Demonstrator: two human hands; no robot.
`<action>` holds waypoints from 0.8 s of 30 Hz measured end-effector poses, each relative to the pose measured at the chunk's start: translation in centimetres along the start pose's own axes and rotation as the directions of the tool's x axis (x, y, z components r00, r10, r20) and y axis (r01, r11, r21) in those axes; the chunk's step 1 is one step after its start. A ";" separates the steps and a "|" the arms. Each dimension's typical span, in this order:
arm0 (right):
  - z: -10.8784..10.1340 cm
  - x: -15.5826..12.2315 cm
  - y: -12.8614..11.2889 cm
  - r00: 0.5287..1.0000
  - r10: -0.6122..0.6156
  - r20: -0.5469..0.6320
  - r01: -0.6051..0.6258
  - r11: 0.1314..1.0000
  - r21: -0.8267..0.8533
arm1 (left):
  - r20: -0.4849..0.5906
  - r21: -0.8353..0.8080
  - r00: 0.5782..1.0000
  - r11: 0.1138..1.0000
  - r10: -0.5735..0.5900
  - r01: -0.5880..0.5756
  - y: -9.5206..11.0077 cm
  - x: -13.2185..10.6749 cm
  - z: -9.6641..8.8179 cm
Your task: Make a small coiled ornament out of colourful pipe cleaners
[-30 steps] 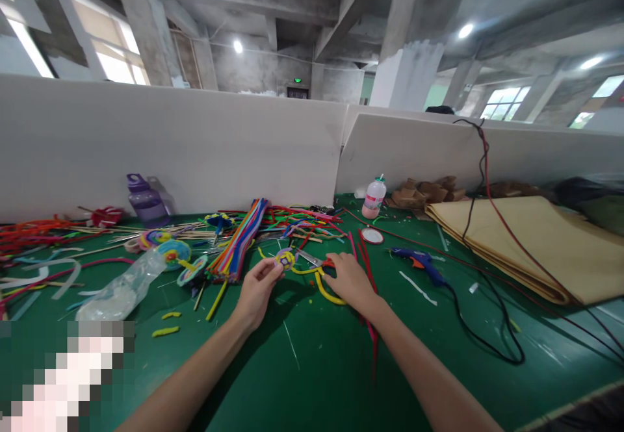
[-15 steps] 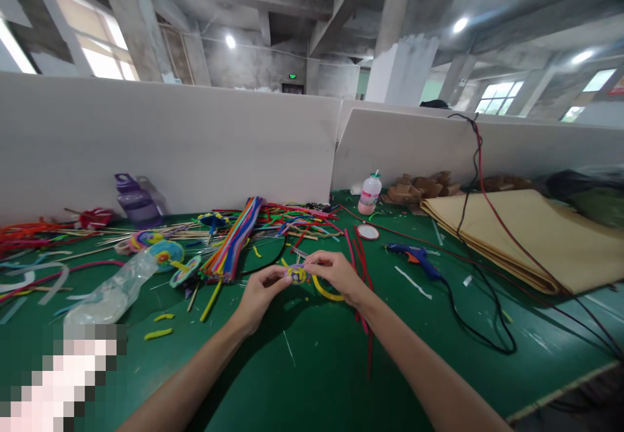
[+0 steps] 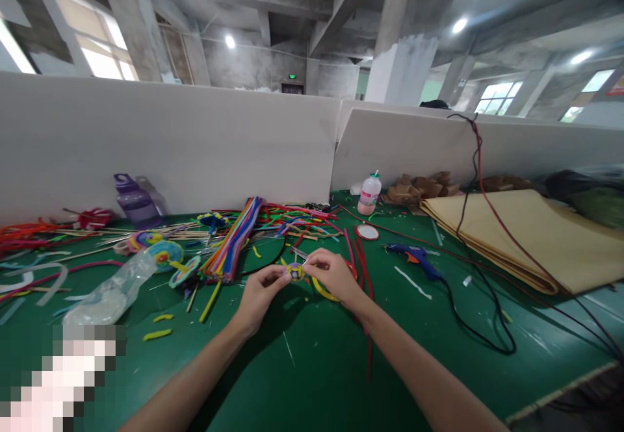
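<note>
At the far left of the green table mat [image 3: 302, 367] stand a translucent purple plastic water bottle [image 3: 134, 201] and, nearer, a crumpled clear plastic bag [image 3: 110, 292]; a long bundle of multicoloured pipe cleaners [image 3: 234, 240] lies just right of these. The left hand [image 3: 258, 295] pinches the left edge of a small round coiled disc of yellow and purple pipe cleaner [image 3: 294, 272] between thumb and forefinger, other fingers curled under. The disc is held just above the mat, between both hands at centre. The right hand [image 3: 331, 276] closes thumb and fingertips on its right edge. Recommended practice, as judged here: grip the rim firmly with the left hand, feed with the right, and hold each turn tight against the last. The disc faces up toward the camera and is round, without a long axis of its own; its loose yellow pipe-cleaner tail [image 3: 322, 291] curves rightward and down beneath the right hand. A blue hot-glue gun [image 3: 412, 255] lies well apart to the right.
</note>
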State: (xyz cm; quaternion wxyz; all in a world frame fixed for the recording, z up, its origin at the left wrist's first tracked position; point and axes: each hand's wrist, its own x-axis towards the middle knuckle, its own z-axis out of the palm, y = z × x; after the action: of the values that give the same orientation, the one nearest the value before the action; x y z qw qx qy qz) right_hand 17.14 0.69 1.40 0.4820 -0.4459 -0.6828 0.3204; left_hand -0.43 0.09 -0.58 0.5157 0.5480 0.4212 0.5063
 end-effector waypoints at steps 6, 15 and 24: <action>0.8 -0.6 -0.6 0.986 -0.145 -0.077 0.134 0.982 -0.134 | -0.008 0.066 1.000 0.998 0.024 -0.023 0.1 0.0 0.1; 1.7 -1.1 -0.5 0.938 -0.315 -0.146 0.247 0.900 -0.359 | -0.029 0.020 0.999 0.999 0.044 -0.044 0.1 -0.1 0.3; 2.1 -1.4 -0.4 0.941 -0.307 -0.141 0.218 0.871 -0.439 | -0.056 0.002 0.995 0.997 0.082 -0.082 0.3 -0.3 0.5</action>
State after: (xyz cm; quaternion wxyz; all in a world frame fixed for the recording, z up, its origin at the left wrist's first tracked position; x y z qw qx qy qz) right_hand 15.22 -0.78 0.48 0.4828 -0.4718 -0.7361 0.0502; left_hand -0.03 -0.27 -0.26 0.4825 0.5502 0.4126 0.5424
